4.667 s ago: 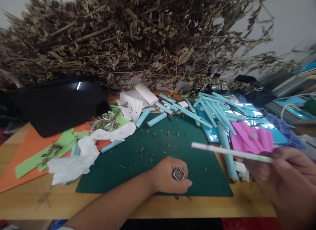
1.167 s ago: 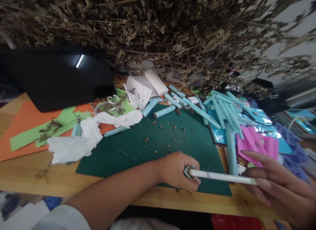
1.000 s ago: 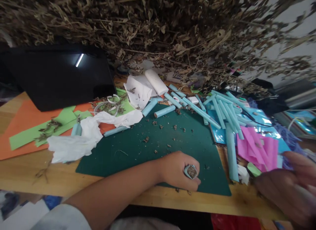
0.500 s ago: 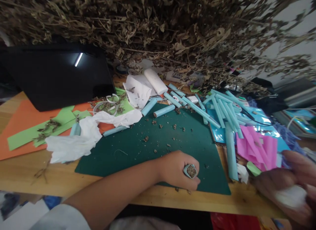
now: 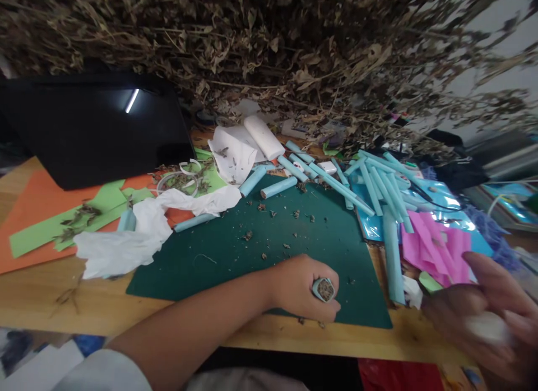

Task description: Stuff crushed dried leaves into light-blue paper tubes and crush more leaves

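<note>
One blue tube [image 5: 324, 291] filled with brown bits sits at lower centre, the left hand [image 5: 305, 290] wrapped firmly around it; at lower right, the right hand [image 5: 490, 318] curls its fingers around a blurred white object [image 5: 487, 327].

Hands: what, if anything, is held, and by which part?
Left hand: a blue tube, gripped near its filled end. Right hand: a white object, part unclear.

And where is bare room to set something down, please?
On the wooden table, right of the left hand, between green mat and front edge; also left of the mat, in front of the white tissue. Crowded: back, with blue rolls; right, with pink paper.
</note>
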Tool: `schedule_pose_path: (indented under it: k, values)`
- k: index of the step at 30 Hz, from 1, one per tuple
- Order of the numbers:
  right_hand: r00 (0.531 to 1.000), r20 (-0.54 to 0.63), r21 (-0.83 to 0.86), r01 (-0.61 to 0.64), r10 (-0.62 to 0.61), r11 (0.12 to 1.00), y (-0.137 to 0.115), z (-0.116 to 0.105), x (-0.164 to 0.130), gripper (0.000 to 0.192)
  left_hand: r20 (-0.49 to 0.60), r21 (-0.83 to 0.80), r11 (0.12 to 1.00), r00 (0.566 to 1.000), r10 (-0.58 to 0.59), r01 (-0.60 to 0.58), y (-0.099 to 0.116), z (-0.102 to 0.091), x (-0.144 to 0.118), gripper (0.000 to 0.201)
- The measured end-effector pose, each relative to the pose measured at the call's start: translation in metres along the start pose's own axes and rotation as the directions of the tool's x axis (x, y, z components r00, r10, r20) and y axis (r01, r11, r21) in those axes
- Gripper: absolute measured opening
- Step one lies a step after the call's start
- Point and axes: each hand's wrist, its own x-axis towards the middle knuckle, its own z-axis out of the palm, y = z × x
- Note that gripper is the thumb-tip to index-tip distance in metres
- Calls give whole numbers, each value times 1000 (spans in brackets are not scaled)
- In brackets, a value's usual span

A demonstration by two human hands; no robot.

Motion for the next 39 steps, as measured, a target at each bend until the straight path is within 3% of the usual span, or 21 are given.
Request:
schedule_pose_path:
  k: [4,7,12,15,20,24,27,32,35,39]
  values:
    - [991,44,46,-129,127,991,-7,10,-2,45,6,2,999,999,-43,43,1,1,0,12]
    - [997,33,177,-78,73,981,-13,18,-4,43,21,-21,997,997,-74,75,2,1,0,13]
    - [992,24,127,-128,126,984,-14,23,-5,43,25,-24,994,994,-106,107,4,0,0,10]
    - [998,58,329,-47,29,943,-10,22,-3,38,1,8,997,997,-72,72,3,0,1,15]
    - [980,108,226,-186,165,956,-7,23,0,33,17,6,996,996,-87,87,3,1,0,11]
    - [993,89,347,-98,71,933,-9,24,-1,33,16,-1,998,998,-68,68,5,0,1,14]
    - [986,126,261,-142,112,955,-9,26,-1,31,14,9,999,998,-54,54,6,-1,1,13]
    - [999,-2,297,-41,43,954,-6,25,-4,32,9,8,998,998,-64,64,6,0,2,15]
    - [995,39,218,-98,92,971,-1,21,-5,35,12,12,996,996,-90,90,6,0,1,15]
    - [999,35,331,23,-37,943,6,18,-8,29,22,-4,997,997,-76,76,5,-1,0,15]
